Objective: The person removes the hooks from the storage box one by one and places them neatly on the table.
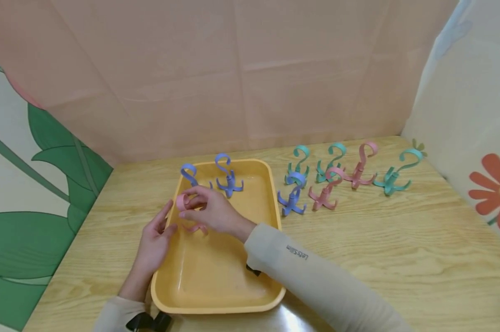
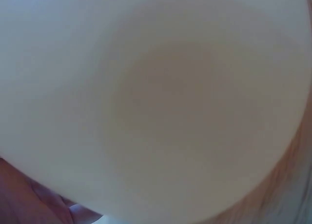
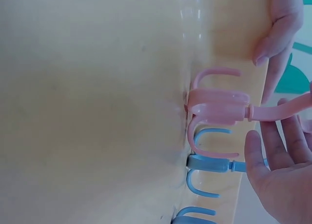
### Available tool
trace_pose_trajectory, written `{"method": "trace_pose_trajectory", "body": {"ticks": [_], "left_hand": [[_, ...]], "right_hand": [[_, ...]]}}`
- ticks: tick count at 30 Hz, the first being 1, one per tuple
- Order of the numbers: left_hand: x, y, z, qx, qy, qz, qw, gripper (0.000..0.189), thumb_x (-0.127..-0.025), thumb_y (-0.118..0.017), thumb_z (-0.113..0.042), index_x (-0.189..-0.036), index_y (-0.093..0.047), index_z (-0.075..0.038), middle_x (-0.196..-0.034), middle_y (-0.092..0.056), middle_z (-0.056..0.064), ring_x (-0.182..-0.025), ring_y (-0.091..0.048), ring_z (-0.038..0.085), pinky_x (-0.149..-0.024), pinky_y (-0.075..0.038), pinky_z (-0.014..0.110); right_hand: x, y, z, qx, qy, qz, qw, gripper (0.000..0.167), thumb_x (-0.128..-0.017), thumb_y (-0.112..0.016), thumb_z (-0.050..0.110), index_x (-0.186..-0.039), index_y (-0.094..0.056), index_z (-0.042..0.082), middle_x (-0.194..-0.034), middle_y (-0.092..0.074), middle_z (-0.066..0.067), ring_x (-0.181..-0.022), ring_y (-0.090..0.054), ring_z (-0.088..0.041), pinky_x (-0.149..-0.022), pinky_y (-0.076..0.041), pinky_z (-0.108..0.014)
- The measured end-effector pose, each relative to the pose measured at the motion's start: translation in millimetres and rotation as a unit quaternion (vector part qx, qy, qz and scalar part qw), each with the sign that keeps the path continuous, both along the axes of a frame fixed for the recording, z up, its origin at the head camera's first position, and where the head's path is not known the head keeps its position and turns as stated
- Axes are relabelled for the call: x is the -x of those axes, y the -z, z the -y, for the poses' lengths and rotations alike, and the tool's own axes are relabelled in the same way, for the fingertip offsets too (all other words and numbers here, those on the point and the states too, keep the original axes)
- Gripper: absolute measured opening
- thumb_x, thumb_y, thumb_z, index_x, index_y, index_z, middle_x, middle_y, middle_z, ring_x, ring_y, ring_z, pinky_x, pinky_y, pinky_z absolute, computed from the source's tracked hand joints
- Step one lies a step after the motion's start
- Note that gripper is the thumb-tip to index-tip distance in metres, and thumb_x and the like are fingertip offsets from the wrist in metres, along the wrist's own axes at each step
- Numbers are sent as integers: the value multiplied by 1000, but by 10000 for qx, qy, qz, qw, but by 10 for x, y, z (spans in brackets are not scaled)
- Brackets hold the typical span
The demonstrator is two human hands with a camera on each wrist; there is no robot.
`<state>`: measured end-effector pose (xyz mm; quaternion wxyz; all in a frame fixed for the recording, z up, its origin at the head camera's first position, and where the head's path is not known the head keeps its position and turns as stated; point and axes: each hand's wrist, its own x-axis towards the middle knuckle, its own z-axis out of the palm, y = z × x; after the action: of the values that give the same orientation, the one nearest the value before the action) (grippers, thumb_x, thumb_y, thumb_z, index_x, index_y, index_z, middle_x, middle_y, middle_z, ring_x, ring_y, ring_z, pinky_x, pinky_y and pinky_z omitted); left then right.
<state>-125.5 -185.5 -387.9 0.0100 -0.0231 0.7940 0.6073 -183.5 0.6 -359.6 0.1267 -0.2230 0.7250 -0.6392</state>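
My right hand (image 1: pixel 197 204) pinches the curled top of a pink four-pronged hook (image 1: pixel 183 202) and holds it upright at the left side of the yellow tray (image 1: pixel 216 308). Its prongs (image 3: pixel 217 104) stand against the tray's floor by the left wall. My left hand (image 1: pixel 158 233) lies with straight fingers along the tray's left rim, palm towards the hook (image 3: pixel 280 180). Two blue hooks (image 1: pixel 229 179) (image 1: pixel 189 174) stand at the back of the tray, one of them (image 3: pixel 207 163) just beside the pink one. The left wrist view is a pale blur.
On the wooden table (image 1: pixel 399 240) right of the tray stand several more hooks: blue (image 1: pixel 292 197), pink (image 1: pixel 325 192), teal (image 1: pixel 300 160), teal (image 1: pixel 333 160), pink (image 1: pixel 361 167), teal (image 1: pixel 396 176). Paper walls close in the back and both sides.
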Motion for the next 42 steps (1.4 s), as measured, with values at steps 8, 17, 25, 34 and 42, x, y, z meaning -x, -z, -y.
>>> {"method": "trace_pose_trajectory", "body": {"ticks": [8, 17, 25, 34, 42], "left_hand": [[10, 9, 6, 80, -3, 56, 10000, 57, -104, -46, -2, -158, -33, -16, -132, -58, 30, -99, -69, 33, -74, -60, 31], [30, -46, -5, 237, 35, -99, 9997, 58, -103, -47, 1, -158, -33, -13, -125, -60, 34, -93, -70, 33, -71, -60, 31], [15, -23, 2, 198, 75, -118, 9997, 58, -103, -47, 2, -158, -33, -12, -122, -61, 35, -90, -70, 26, -72, -60, 31], [-3, -73, 0, 499, 57, 37, 9987, 57, -105, -46, -3, -159, -31, -15, -127, -59, 33, -96, -67, 29, -73, -58, 28], [-7, -63, -3, 511, 35, 38, 9987, 57, -105, -47, -4, -159, -31, -14, -123, -61, 34, -87, -69, 26, -70, -59, 30]], "right_hand": [[12, -9, -10, -53, -64, -180, 9998, 38, -86, -80, 7, -122, -66, 8, -94, -72, -2, -87, -69, -11, -82, -56, -24], [14, -164, -76, 222, -29, -221, 9995, 44, -90, -76, 7, -131, -62, 5, -104, -72, -7, -95, -67, -12, -85, -55, -24], [-126, -279, -84, 460, -32, 8, 9989, 44, -92, -73, 7, -135, -62, 7, -103, -68, -5, -90, -66, -12, -80, -55, -23], [-279, -476, -213, 674, -178, -107, 9975, 45, -94, -67, 9, -139, -59, 11, -108, -66, -5, -95, -63, -14, -82, -54, -25], [-406, -630, -372, 712, -203, -69, 9972, 38, -97, -62, 4, -135, -62, 7, -108, -69, -6, -88, -64, -15, -71, -55, -27]]}}
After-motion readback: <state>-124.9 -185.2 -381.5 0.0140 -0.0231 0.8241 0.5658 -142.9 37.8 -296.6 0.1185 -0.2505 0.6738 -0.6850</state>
